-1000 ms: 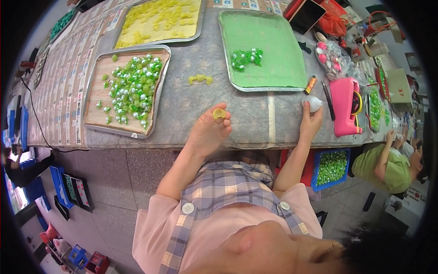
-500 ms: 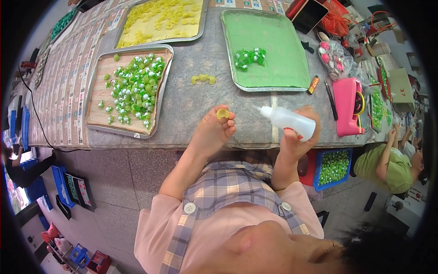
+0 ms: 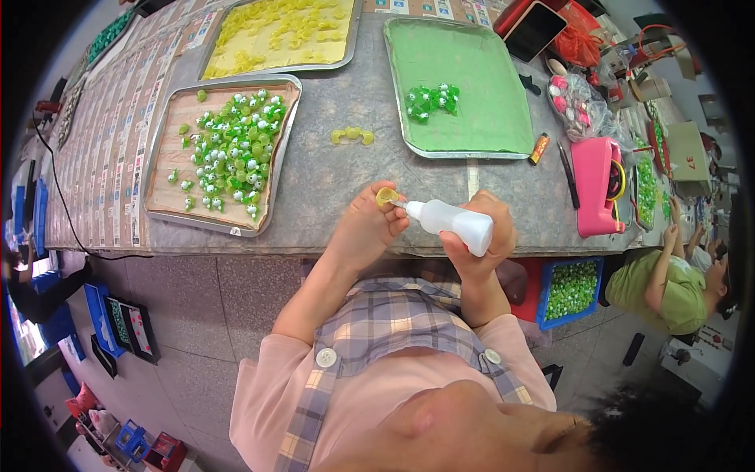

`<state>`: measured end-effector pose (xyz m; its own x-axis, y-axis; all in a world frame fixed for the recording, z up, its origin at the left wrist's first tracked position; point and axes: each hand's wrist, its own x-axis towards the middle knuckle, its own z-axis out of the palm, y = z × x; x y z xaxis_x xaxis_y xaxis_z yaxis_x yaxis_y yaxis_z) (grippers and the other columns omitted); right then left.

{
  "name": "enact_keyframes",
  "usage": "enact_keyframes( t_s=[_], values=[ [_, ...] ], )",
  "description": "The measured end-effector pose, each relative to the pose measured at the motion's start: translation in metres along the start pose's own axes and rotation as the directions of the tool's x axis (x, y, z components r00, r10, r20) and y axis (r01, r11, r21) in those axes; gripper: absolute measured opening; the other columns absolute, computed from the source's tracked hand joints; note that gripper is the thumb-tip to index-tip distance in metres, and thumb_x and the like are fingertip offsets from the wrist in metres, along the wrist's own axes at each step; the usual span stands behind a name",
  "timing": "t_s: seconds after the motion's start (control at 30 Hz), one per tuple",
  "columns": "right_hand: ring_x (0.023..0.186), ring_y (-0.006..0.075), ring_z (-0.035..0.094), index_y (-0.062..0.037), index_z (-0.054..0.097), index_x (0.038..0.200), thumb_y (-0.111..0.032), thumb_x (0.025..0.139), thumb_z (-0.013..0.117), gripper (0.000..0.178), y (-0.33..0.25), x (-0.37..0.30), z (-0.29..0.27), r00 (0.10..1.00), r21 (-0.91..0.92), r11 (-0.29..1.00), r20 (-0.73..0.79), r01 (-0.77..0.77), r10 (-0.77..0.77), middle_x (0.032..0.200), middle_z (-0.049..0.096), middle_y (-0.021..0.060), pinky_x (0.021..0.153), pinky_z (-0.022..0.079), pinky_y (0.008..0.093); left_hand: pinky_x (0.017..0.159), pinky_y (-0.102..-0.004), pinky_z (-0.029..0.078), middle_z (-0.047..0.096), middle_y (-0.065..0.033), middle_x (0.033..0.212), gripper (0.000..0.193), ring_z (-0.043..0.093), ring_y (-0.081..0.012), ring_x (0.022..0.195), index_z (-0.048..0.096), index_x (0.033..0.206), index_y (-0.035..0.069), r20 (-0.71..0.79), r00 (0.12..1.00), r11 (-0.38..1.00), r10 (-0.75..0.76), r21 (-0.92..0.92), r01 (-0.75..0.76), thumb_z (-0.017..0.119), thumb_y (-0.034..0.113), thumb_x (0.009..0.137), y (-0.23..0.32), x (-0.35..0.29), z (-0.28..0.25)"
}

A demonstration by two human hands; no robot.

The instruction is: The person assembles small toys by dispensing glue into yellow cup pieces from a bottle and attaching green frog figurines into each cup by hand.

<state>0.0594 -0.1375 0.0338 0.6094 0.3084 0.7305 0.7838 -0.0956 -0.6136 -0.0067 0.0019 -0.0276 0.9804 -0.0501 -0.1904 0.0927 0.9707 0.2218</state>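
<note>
The right hand (image 3: 501, 230) is wrapped round a smooth, cloudy white bottle (image 3: 448, 222). Its thin tip meets a shiny yellow piece (image 3: 386, 196), curved like a little cup, pinched in the left hand (image 3: 364, 226) above the table's near edge. Yellow bits (image 3: 351, 136) lie on the wrinkly gray sheet (image 3: 314, 185). Beyond, a flat green tray (image 3: 472, 67) has a shiny rim. The floor (image 3: 189, 315) is speckled gray.
</note>
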Motion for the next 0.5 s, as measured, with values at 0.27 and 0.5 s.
enact_keyframes(
  t_s=[0.27,0.5],
  values=[
    [0.043,0.0188,0.045,-0.0029,0.051,0.075,-0.024,0.06,0.072,0.034,-0.0015,0.0007,0.001,0.999,0.021,0.999,-0.005,-0.035,0.035,0.06,0.051,0.006,0.038,0.033,0.0274,0.07,-0.027,0.047,0.054,-0.0065,0.087,0.027,0.054,-0.0141,0.075,0.046,0.1,0.009,0.002,1.0,1.0,0.002,0.006,-0.002,0.052,0.026,0.08,0.0005,0.0,0.0011],
    [0.043,0.0188,0.044,-0.0026,0.049,0.077,-0.025,0.06,0.072,0.036,0.001,0.0015,-0.0029,1.0,0.004,1.0,-0.021,-0.002,0.003,0.06,0.05,0.006,0.038,0.033,0.0276,0.071,-0.0281,0.047,0.054,-0.0072,0.087,0.026,0.053,-0.0151,0.076,0.046,0.099,0.008,0.026,0.999,1.0,0.021,0.003,-0.021,0.052,0.025,0.08,-0.0004,0.0009,-0.0003]
  ],
)
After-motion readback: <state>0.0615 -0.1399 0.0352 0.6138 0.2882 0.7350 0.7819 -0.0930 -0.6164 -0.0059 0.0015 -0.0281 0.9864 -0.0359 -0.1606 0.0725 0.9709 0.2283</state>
